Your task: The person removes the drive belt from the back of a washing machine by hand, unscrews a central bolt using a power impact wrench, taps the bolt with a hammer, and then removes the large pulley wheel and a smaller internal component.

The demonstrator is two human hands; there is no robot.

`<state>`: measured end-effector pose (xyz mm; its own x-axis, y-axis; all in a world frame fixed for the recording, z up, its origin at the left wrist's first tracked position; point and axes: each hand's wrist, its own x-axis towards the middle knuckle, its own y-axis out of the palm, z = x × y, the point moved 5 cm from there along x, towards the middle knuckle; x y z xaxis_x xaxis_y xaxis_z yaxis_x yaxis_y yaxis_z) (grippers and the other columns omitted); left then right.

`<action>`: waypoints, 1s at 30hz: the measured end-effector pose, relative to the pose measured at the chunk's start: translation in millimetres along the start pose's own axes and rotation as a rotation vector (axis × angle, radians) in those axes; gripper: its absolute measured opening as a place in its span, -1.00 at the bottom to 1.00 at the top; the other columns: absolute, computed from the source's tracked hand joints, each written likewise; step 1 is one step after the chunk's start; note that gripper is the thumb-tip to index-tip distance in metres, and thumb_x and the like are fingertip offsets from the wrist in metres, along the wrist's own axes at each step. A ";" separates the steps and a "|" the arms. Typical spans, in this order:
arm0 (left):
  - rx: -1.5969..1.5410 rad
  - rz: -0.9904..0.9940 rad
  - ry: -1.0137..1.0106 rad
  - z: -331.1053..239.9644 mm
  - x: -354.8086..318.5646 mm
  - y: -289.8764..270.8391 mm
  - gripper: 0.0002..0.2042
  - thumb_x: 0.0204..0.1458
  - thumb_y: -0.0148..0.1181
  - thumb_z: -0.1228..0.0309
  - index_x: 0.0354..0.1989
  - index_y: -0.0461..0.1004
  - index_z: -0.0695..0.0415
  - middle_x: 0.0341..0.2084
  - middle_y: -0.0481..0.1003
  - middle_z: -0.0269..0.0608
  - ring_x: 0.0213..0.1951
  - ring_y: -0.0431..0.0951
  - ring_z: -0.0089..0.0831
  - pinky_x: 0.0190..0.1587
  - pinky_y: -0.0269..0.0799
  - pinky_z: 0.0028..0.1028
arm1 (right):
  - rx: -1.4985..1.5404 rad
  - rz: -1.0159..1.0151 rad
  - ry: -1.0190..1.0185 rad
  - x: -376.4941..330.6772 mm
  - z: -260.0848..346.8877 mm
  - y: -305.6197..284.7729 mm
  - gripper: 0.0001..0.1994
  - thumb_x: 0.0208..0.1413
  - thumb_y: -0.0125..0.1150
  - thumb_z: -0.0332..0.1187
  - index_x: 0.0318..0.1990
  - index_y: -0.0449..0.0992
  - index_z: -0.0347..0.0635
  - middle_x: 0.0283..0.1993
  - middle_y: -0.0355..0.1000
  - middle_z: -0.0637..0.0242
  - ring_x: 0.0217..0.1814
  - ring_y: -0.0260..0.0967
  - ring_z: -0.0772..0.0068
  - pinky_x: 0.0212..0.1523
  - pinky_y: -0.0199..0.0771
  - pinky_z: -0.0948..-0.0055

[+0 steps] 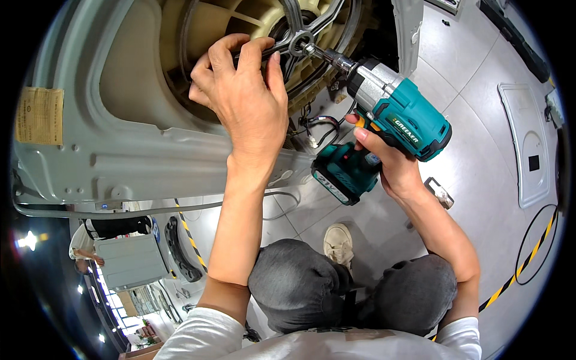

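My right hand (393, 159) grips a teal and silver cordless impact wrench (408, 114) by its handle, with the index finger by the orange trigger. Its socket (341, 60) meets the hub at the middle of a spoked metal pulley (293, 15). To the left of the hub my left hand (249, 90) has bent fingers against a pulley spoke, the fingertips partly hidden. Behind the pulley lies a beige plastic drum housing (246, 13), inside the open back of a grey washing machine cabinet (174, 153).
Loose wires (321, 122) hang below the drum, and a grey hose (180, 210) runs along the cabinet edge. A grey panel (527, 144) lies on the tiled floor at right, near a striped cable (528, 258). Another person (84, 243) stands by a grey appliance (132, 262) at far left.
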<state>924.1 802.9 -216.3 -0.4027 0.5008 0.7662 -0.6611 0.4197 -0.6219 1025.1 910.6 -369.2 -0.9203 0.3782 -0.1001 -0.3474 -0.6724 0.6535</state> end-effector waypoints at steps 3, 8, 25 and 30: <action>-0.006 0.002 -0.001 0.4 -0.1 0.2 -0.81 -0.05 0.27 0.36 -0.22 0.55 -0.04 -0.11 0.37 -0.38 0.01 0.20 -0.22 0.08 -0.01 -0.21 | -0.004 0.011 0.001 0.2 -0.1 4.2 -0.69 0.04 0.27 -0.48 -0.04 0.43 -0.22 -0.09 0.49 0.28 -0.04 0.41 0.51 -0.12 0.43 0.50; -0.023 -0.002 -0.017 1.8 -0.7 0.8 -0.81 -0.06 0.27 0.36 -0.22 0.55 -0.04 -0.11 0.37 -0.37 0.02 0.20 -0.23 0.08 -0.01 -0.21 | -0.021 0.036 -0.052 -1.2 4.2 12.6 -0.69 0.04 0.26 -0.49 -0.03 0.42 -0.26 -0.05 0.45 0.25 0.04 0.40 0.45 -0.03 0.43 0.47; -0.003 0.005 0.011 -1.7 -2.2 -2.5 -0.76 -0.12 0.28 0.46 -0.23 0.53 -0.03 -0.11 0.34 -0.33 -0.01 0.19 -0.20 0.03 0.01 -0.16 | -0.070 0.050 -0.138 3.6 -9.6 17.5 -0.68 0.01 0.33 -0.35 -0.07 0.49 -0.22 -0.15 0.48 0.37 -0.16 0.39 0.57 -0.16 0.41 0.53; 0.005 0.007 0.007 -3.7 -0.4 -3.6 -0.77 -0.12 0.28 0.45 -0.22 0.53 -0.03 -0.10 0.34 -0.33 -0.03 0.19 -0.21 0.03 0.01 -0.17 | 0.052 0.049 -0.011 0.1 -3.1 20.1 -0.67 -0.01 0.34 -0.36 -0.07 0.48 -0.20 -0.11 0.49 0.35 -0.15 0.39 0.56 -0.16 0.41 0.49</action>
<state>929.0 803.9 -215.0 -0.4031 0.5087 0.7607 -0.6615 0.4124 -0.6264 1017.5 895.2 -358.4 -0.9340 0.3525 -0.0591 -0.2917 -0.6563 0.6959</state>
